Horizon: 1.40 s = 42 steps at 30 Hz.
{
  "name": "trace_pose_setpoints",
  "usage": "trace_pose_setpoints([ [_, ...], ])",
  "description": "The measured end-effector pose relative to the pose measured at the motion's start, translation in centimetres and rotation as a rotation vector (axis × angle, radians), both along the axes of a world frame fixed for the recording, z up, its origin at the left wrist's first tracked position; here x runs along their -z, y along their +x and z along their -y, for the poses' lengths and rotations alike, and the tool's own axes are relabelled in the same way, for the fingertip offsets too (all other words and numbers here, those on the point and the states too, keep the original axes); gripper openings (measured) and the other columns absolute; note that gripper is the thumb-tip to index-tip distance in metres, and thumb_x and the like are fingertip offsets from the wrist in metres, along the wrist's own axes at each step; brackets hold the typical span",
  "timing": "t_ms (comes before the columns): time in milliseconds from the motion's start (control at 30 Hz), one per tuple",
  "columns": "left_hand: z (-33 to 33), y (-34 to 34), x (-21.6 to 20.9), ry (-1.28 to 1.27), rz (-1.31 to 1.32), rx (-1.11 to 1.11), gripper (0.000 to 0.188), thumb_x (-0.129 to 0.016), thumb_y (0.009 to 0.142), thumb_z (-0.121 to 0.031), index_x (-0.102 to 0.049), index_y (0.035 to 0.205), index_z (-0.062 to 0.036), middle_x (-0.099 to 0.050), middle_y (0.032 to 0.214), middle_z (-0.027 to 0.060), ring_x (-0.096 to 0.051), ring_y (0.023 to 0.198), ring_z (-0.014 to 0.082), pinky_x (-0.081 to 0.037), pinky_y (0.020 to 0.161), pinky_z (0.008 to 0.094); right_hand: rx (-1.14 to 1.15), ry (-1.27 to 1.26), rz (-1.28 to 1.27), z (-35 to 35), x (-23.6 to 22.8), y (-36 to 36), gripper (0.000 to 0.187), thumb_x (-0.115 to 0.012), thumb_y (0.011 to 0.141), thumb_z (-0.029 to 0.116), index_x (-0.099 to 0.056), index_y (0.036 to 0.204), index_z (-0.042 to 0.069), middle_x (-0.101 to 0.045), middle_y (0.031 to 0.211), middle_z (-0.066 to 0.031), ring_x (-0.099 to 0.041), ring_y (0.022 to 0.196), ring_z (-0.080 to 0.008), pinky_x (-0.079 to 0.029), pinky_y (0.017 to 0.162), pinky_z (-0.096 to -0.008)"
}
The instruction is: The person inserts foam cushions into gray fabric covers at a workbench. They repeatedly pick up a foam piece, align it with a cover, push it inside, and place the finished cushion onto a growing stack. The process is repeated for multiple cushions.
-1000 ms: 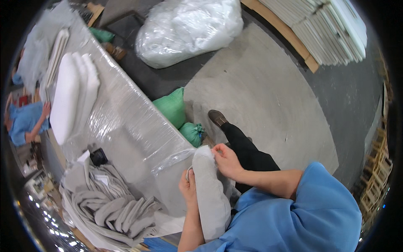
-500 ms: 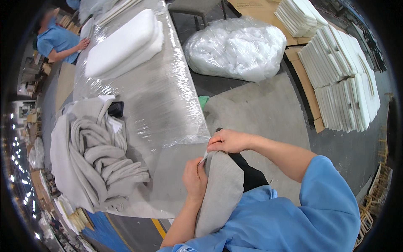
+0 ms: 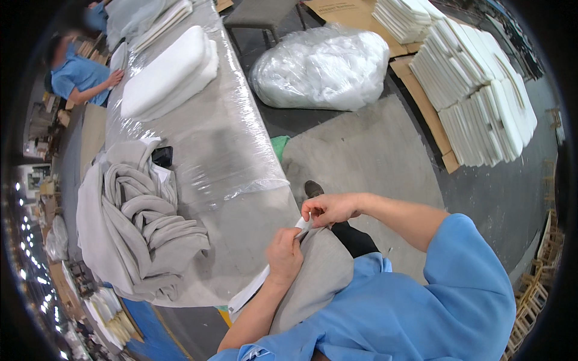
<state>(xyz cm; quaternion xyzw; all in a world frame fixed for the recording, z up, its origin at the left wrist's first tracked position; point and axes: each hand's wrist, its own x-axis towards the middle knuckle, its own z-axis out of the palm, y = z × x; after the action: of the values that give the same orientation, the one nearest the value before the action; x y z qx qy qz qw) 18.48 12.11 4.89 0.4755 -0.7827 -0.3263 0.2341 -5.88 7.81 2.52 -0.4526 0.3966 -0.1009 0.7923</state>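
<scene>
A grey fabric cover (image 3: 319, 271) hangs against my body at the table corner. My left hand (image 3: 285, 254) is closed on its upper edge, where a white strip (image 3: 303, 225) shows. My right hand (image 3: 330, 209) pinches the same edge just beyond, thumb and fingers together. The white strip also shows below my left wrist, along the table's near edge. What lies inside the cover cannot be seen. Left of my hands, a heap of grey fabric covers (image 3: 141, 222) lies crumpled on the table, with a small black object (image 3: 162, 156) beside it.
The table (image 3: 235, 225) is partly wrapped in clear film. White padding (image 3: 171, 72) lies farther along it. A bulging clear bag (image 3: 322, 69) sits on the floor, near stacks of white foam panels (image 3: 481, 114) on cardboard. A co-worker in blue (image 3: 81, 75) stands at the far left.
Both hands have shifted slightly along the cover's edge, and more of the white strip shows between them and below my left wrist. The whole view has moved a little.
</scene>
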Motion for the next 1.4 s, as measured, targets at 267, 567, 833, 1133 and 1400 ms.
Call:
trace_pose_setpoints([
  [267,0.2,-1.2,0.7,-0.06,-0.016,0.174,0.026,-0.065,0.08,0.01,-0.066,0.103,-0.0035,-0.066,0.093,0.0149,-0.067,0.086,0.0374,-0.054,0.075,0.0457,-0.106,-0.084,-0.164,-0.9,0.6,-1.3,0.012,-0.067,0.102,0.012,-0.064,0.11,0.005,-0.064,0.099,-0.0014,-0.061,0.089,-0.0115,-0.054,0.076,-0.0298],
  [567,0.7,-1.0,1.9,-0.004,-0.013,0.113,0.025,-0.064,0.081,0.01,-0.067,0.102,-0.0034,-0.066,0.094,0.016,-0.066,0.088,0.0384,-0.053,0.076,0.0462,0.042,0.113,0.004,-1.0,2.5,-0.8,0.012,-0.069,0.101,0.015,-0.072,0.108,0.006,-0.066,0.096,0.0013,-0.06,0.083,-0.0091,-0.054,0.071,-0.0267],
  [833,0.1,-1.4,1.8,0.1,-0.06,0.185,0.019,-0.063,0.086,0.005,-0.064,0.103,-0.004,-0.065,0.098,0.0172,-0.065,0.093,0.0396,-0.053,0.077,0.0477,0.107,0.145,-0.076,-3.5,2.1,-1.2,0.016,-0.075,0.097,0.021,-0.074,0.105,0.007,-0.068,0.091,0.001,-0.063,0.081,-0.0106,-0.057,0.068,-0.0292],
  [1133,4.4,-1.5,2.7,0.853,0.232,0.415,0.023,-0.074,0.096,-0.02,-0.063,0.1,-0.0004,-0.071,0.091,0.0215,-0.068,0.08,0.0311,-0.051,0.071,0.0387,0.426,0.052,-0.158,-8.8,1.9,0.2,0.015,-0.075,0.099,0.023,-0.072,0.097,0.009,-0.065,0.09,0.001,-0.06,0.079,-0.0125,-0.055,0.067,-0.031],
  [1400,-0.1,-1.7,2.1,-0.078,0.049,0.456,0.015,-0.069,0.076,-0.001,-0.062,0.089,-0.0056,-0.057,0.084,0.0149,-0.06,0.083,0.0393,-0.048,0.072,0.052,0.231,0.195,-0.11,-7.9,2.3,-1.4,0.014,-0.078,0.095,0.024,-0.074,0.096,0.01,-0.065,0.088,0.0015,-0.061,0.078,-0.0122,-0.058,0.064,-0.0329],
])
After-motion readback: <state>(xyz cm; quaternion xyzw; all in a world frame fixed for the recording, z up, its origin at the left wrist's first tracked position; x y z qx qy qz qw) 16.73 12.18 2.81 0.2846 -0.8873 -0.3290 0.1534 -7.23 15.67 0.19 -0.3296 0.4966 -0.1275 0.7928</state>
